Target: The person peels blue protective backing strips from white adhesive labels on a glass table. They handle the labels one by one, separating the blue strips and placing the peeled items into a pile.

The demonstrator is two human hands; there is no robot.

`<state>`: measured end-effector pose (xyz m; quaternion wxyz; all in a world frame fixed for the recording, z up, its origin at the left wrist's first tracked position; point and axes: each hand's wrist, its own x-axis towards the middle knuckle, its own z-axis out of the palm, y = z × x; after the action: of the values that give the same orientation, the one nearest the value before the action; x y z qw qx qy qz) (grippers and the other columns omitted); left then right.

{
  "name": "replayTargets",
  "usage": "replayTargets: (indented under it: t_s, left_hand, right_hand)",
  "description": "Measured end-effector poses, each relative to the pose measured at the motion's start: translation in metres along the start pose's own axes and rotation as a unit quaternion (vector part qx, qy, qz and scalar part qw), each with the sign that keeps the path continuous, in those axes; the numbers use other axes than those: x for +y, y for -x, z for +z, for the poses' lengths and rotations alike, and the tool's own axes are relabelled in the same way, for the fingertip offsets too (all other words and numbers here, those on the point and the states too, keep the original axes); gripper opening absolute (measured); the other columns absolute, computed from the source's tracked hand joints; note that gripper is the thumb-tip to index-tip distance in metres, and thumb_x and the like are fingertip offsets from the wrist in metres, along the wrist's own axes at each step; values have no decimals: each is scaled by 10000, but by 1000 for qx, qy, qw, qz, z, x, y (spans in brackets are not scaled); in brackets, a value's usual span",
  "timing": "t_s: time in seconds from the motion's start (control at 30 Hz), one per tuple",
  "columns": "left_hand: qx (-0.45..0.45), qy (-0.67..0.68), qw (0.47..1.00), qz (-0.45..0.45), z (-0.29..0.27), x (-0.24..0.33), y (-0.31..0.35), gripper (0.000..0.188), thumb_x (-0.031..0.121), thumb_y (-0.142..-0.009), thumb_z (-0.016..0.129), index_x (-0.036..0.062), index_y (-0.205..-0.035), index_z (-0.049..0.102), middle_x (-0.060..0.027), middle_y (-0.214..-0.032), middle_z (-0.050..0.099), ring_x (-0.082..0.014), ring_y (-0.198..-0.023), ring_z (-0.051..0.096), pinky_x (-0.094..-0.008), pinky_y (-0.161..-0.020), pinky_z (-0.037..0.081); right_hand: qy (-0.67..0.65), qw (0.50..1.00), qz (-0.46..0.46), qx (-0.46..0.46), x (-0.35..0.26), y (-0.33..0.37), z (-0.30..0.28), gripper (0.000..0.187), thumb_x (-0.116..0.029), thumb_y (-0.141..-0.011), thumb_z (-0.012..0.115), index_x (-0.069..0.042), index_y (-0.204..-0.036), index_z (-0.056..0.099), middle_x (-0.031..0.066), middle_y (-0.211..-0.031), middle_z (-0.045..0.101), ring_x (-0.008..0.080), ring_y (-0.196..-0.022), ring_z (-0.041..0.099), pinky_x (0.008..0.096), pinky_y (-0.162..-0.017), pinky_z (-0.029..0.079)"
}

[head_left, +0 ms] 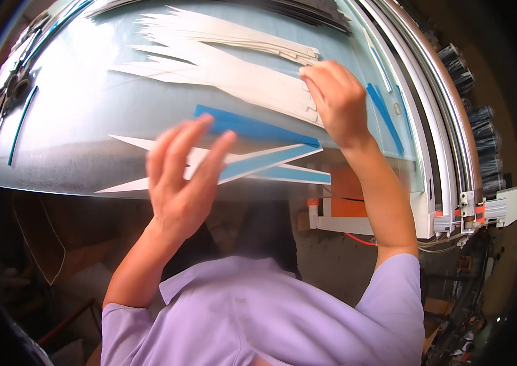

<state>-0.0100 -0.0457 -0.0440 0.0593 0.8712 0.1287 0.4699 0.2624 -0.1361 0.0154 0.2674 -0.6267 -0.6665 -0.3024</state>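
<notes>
My left hand (pixel 182 177) hovers over the near edge of the glass-like tabletop, its fingers spread and slightly blurred. Beneath and beside it lie white pointed pieces (pixel 125 185) with light-blue bands (pixel 270 160) on their right arms. A darker blue strip (pixel 258 128) slants just beyond them, its left end by my left fingertips. My right hand (pixel 339 100) is raised at the right ends of the white sheets, thumb and fingers pinched together; whatever they hold is hidden. Those sheets form a near fanned stack (pixel 252 79) and a far one (pixel 240 38).
Black strips (pixel 283 8) are piled at the far edge. More blue strips (pixel 384 119) lie right of my right hand, before a metal rail (pixel 447 116). Dark tools (pixel 19 85) and a thin blue strip (pixel 23 125) sit at left. An orange panel (pixel 345 194) is below my right forearm.
</notes>
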Motion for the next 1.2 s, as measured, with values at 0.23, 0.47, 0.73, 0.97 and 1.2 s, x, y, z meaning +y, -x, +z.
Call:
replayTargets:
  t_s: [0.23, 0.47, 0.73, 0.97, 1.2]
  left_hand:
    - [-110, -36, 993, 12, -20, -15, 15, 436, 3, -769, 751, 120, -1189, 751, -86, -1162, 696, -301, -1126, 630, -470, -1047, 441]
    - [-110, -34, 993, 24, -17, -21, 9, 398, -49, -717, 706, 79, -1091, 749, -63, -970, 661, -279, -942, 636, -449, -932, 507]
    - [-175, -3, 984, 18, -25, -20, 14, 475, -61, -711, 706, 65, -1168, 749, -94, -1025, 652, -321, -998, 625, -451, -871, 515]
    - [-208, 1, 978, 25, -28, -14, 3, 500, 280, -815, 776, 34, -1244, 696, -109, -1167, 638, -339, -1107, 598, -463, -907, 503]
    - [-280, 20, 959, 22, 17, 22, -35, 532, 282, -880, 757, -22, -1303, 646, -147, -1309, 647, -346, -1245, 575, -457, -1048, 470]
  right_hand:
    - [-16, 997, -13, -69, -68, 92, -43, 272, 11, -779, 743, 44, -1048, 728, 152, -966, 689, 297, -845, 684, 363, -713, 562]
    - [-77, 987, 98, -102, -85, 119, -44, 463, 7, -748, 778, 3, -1202, 687, 144, -1135, 676, 321, -978, 658, 409, -867, 522]
    - [-67, 974, 160, -147, -77, 115, -45, 580, -248, -742, 852, 6, -1227, 662, 116, -1162, 648, 335, -1082, 599, 435, -948, 472]
    - [-103, 977, 181, -41, -65, 119, -50, 396, -217, -799, 821, -19, -1106, 670, 117, -1036, 645, 334, -967, 627, 424, -822, 509]
    - [-136, 972, 169, -92, -13, 96, -34, 81, 8, -796, 747, -9, -872, 728, 108, -838, 674, 285, -821, 663, 385, -743, 555]
